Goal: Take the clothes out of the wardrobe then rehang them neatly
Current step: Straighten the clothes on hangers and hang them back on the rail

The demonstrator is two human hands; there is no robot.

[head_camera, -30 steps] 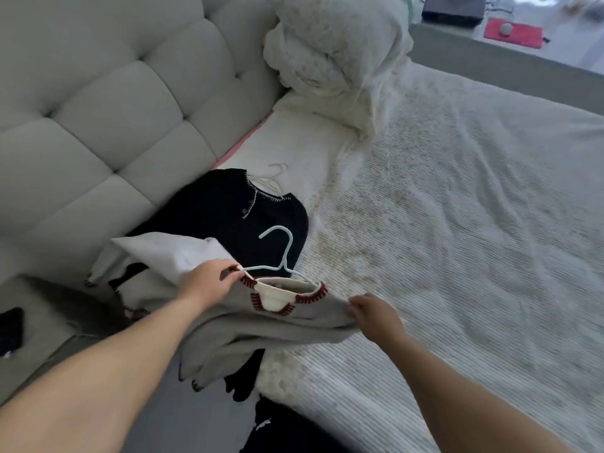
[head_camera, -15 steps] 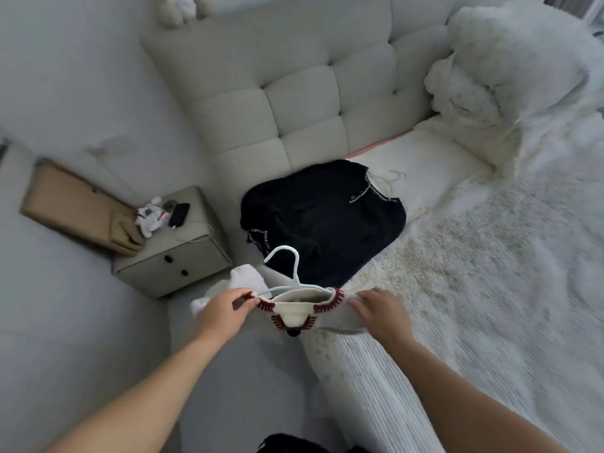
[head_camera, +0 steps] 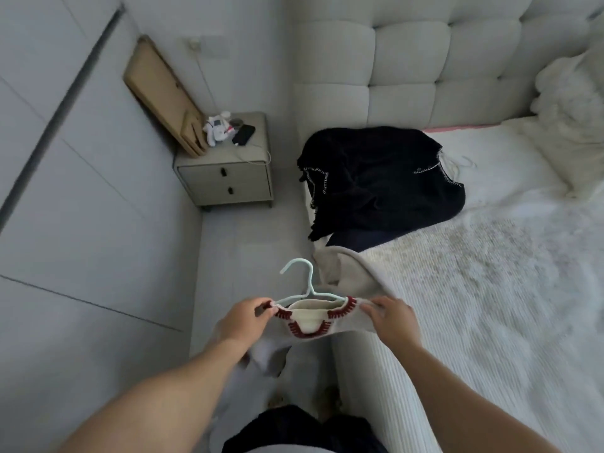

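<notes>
Left hand (head_camera: 243,317) pinching the left shoulder of the cream sweater (head_camera: 309,322) with red-stitched collar, right hand (head_camera: 390,317) gripping the right shoulder, grip of both clamped on the knit at centre frame. Pale blue hanger (head_camera: 302,282) threaded through the neck, hook up toward 12 o'clock. Black garment (head_camera: 376,181) lying on the bed (head_camera: 490,289) at 1 o'clock; nightstand (head_camera: 228,181) with 2 drawers at 10 o'clock.

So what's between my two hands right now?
In the head view, the red-stitched neckline of the cream knitted sweater on the pale blue plastic hanger spans between the left hand and right hand.
</notes>
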